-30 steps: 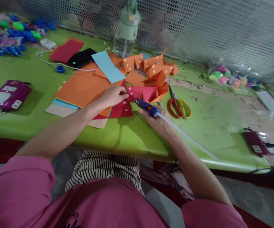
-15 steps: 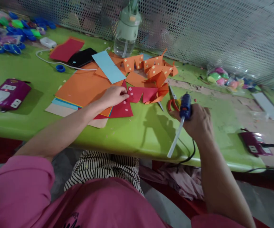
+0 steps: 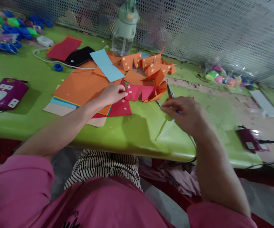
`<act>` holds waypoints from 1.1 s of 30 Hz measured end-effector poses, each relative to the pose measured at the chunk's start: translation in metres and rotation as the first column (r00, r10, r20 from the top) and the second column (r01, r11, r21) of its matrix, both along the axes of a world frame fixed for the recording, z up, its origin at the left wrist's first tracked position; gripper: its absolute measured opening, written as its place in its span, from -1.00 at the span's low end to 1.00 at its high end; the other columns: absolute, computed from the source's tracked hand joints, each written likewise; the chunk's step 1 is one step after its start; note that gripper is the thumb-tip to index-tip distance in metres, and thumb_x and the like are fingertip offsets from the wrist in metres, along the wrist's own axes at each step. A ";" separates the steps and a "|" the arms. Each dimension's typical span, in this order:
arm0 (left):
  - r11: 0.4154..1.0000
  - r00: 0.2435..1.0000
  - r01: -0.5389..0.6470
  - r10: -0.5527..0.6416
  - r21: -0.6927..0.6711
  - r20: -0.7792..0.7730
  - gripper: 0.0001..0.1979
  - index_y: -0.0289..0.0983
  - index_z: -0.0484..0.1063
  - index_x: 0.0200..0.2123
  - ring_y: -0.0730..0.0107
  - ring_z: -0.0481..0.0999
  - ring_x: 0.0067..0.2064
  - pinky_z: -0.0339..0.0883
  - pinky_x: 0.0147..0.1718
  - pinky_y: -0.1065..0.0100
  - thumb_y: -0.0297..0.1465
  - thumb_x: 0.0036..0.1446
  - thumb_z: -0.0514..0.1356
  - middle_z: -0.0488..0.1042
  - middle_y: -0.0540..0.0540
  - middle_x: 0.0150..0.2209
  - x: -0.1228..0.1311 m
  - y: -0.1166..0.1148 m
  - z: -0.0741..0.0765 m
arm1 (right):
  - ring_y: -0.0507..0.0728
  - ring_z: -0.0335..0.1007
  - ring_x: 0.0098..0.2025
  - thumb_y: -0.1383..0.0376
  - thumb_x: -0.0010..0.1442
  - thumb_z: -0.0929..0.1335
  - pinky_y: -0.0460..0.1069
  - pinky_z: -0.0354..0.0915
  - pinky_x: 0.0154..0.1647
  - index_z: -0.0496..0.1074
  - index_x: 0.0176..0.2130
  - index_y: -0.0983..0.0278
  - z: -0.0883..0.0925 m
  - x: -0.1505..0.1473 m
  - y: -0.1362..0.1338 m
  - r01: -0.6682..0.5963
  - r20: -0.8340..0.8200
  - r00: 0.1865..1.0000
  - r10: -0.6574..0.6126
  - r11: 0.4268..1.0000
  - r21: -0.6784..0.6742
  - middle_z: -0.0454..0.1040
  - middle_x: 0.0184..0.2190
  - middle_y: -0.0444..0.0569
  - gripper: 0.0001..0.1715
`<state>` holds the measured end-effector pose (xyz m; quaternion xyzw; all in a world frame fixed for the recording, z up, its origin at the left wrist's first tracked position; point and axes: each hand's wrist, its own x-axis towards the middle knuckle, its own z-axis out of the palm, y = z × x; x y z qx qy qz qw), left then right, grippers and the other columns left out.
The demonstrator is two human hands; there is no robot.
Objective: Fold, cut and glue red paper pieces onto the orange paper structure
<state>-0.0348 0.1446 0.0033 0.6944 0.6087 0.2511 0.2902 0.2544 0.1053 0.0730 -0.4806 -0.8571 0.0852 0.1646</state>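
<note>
My left hand [image 3: 114, 94] is closed in a pinch at the left end of a red folded paper strip [image 3: 134, 92] with small pale squares on it. The strip joins an orange folded paper piece [image 3: 159, 91] on its right. My right hand [image 3: 184, 114] is over the glue gun, low above the table, back of the hand upward. Only a bit of the blue glue gun [image 3: 179, 111] shows under the fingers, with its clear glue stick [image 3: 164, 130] slanting toward me. Whether the fingers still grip it is hidden. Scissors [image 3: 170, 91] lie just beyond, handles mostly covered.
Orange paper sheets [image 3: 79, 85] and a light blue strip [image 3: 108, 65] lie on the left. Behind stands a water bottle [image 3: 124, 30] beside a black phone [image 3: 79, 57]. Purple power sockets [image 3: 7, 93] sit left, another [image 3: 252, 139] right. A mesh screen [image 3: 194, 31] borders the back.
My right hand has turned over and moved left, bringing the glue gun lower and mostly under the hand. My left hand stays at the red strip. The whole view has shifted slightly.
</note>
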 end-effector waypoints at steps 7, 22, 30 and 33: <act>0.999 0.999 0.030 -0.030 0.029 0.017 -0.87 -0.25 0.52 -0.33 0.34 0.48 -0.26 0.21 -0.25 0.32 -0.33 0.24 0.22 0.59 -0.07 -0.28 -0.001 0.000 -0.001 | 0.19 0.48 -0.16 0.30 0.29 0.37 0.03 0.30 -0.13 0.55 -0.26 0.24 -0.043 -0.104 0.005 -0.080 0.005 0.997 0.082 0.984 -0.156 0.60 -0.23 0.04 -0.87; 0.998 0.999 0.034 -0.032 0.046 -0.044 -0.85 -0.23 0.51 -0.36 0.32 0.50 -0.26 0.21 -0.25 0.30 -0.33 0.25 0.22 0.61 -0.09 -0.29 -0.001 -0.001 -0.001 | 0.15 0.50 -0.27 0.39 0.19 0.36 -0.01 0.27 -0.27 0.52 -0.31 0.24 -0.041 -0.120 0.010 0.001 0.159 0.986 0.054 0.945 -0.327 0.62 -0.29 0.00 -0.89; 0.999 0.999 0.039 -0.039 0.028 0.014 -0.86 -0.26 0.56 -0.30 0.30 0.51 -0.26 0.24 -0.23 0.30 -0.33 0.24 0.23 0.60 -0.11 -0.30 -0.002 -0.003 0.002 | 0.16 0.46 -0.25 0.32 0.21 0.38 0.01 0.25 -0.25 0.52 -0.27 0.23 -0.043 -0.093 0.027 0.147 -0.030 0.988 -0.152 0.981 -0.124 0.62 -0.25 0.03 -0.92; 0.999 0.999 0.044 -0.045 0.024 0.013 -0.86 -0.26 0.54 -0.33 0.31 0.51 -0.27 0.23 -0.23 0.30 -0.35 0.24 0.23 0.60 -0.10 -0.31 -0.001 -0.003 0.003 | 0.19 0.45 -0.20 0.30 0.24 0.36 0.04 0.26 -0.22 0.52 -0.29 0.22 -0.048 -0.089 0.034 0.117 -0.035 0.992 -0.119 0.991 -0.064 0.60 -0.25 0.04 -0.90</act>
